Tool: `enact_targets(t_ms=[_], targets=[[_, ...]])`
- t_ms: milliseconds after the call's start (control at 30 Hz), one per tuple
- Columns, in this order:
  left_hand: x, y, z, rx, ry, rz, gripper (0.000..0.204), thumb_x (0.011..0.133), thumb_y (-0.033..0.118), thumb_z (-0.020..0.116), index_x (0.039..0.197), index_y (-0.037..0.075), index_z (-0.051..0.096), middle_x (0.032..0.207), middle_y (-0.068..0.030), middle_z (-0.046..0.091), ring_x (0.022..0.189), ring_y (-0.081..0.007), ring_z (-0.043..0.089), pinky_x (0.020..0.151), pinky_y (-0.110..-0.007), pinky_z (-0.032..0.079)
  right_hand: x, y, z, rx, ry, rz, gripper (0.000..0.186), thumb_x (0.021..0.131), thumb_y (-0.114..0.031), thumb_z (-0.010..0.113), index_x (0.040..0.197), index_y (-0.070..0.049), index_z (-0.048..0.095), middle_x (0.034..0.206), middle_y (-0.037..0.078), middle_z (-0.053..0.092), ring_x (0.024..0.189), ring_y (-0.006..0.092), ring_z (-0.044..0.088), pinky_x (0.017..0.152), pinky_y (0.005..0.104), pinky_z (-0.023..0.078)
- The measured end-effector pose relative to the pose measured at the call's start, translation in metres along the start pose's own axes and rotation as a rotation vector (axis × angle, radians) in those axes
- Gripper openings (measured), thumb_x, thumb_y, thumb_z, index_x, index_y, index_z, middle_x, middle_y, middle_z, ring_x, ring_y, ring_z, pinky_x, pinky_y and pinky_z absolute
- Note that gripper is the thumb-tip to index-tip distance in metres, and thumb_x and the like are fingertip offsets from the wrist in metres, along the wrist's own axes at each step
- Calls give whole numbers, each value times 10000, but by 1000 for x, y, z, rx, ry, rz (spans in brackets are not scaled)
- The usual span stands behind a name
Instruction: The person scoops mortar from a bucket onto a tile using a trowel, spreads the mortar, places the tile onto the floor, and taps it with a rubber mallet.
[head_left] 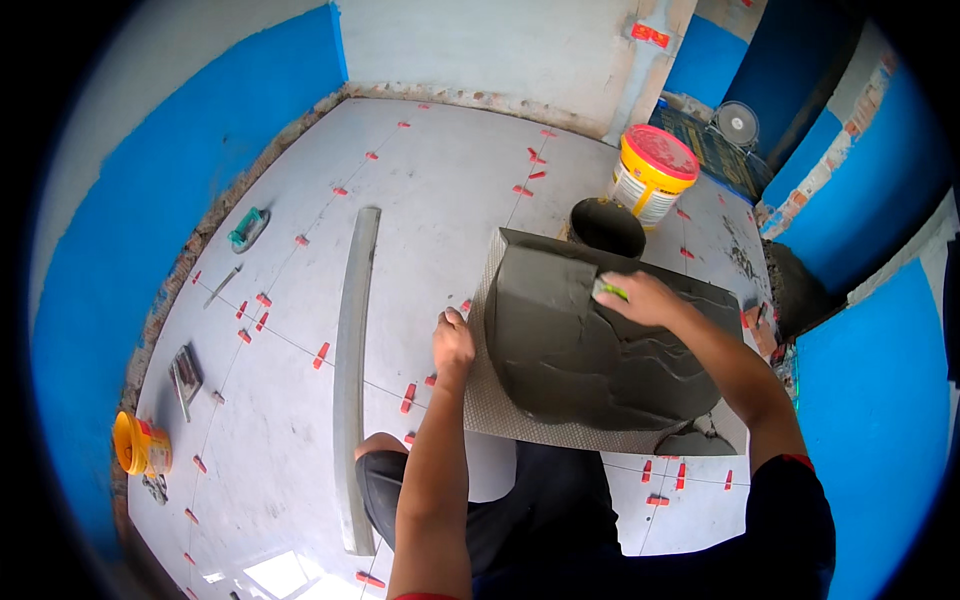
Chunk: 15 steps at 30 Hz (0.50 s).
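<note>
Tile (490, 405): left grip (454, 345) holding left edge; right grip (643, 301) holding tool (609, 289) inside top edge

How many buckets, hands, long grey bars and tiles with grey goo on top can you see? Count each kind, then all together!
Buckets: 3 (big yellow bucket, dark open bucket, small orange bucket)
Hands: 2 (left hand, right hand)
Long grey bar: 1
Goo-covered tile: 1
Total: 7

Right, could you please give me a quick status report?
Left hand holding tile by its left edge. Right hand gripping green-handled tool over grey mortar. Mortar covers most of tile. Dark bucket just beyond tile.
</note>
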<state>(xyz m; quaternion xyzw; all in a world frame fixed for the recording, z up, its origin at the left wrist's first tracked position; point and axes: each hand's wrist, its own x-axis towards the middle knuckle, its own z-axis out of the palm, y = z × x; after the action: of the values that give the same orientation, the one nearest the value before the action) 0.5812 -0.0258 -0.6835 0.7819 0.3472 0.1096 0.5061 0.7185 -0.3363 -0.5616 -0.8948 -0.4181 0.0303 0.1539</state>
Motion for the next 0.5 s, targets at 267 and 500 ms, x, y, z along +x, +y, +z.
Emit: enact_targets(t_ms=[267,500], targets=[[-8,12,-11,86,31,-15,604,1031,420,267,1247,-61,562,1203,-321,604,1180,-487,531,1002,-492,437,71,-18,-16,337,-204,463,485,969,-494,536,961,-17,623,688,115,608,537,229,574,544,378,480],[-7,18,-8,158,36,17,587,1028,403,257,1196,-67,566,1127,-341,620,1097,-501,569,958,-517,456,87,29,-3,105,52,439,554,951,-533,524,1059,-5,651,952,209,699,879,370,682,772,448,535]])
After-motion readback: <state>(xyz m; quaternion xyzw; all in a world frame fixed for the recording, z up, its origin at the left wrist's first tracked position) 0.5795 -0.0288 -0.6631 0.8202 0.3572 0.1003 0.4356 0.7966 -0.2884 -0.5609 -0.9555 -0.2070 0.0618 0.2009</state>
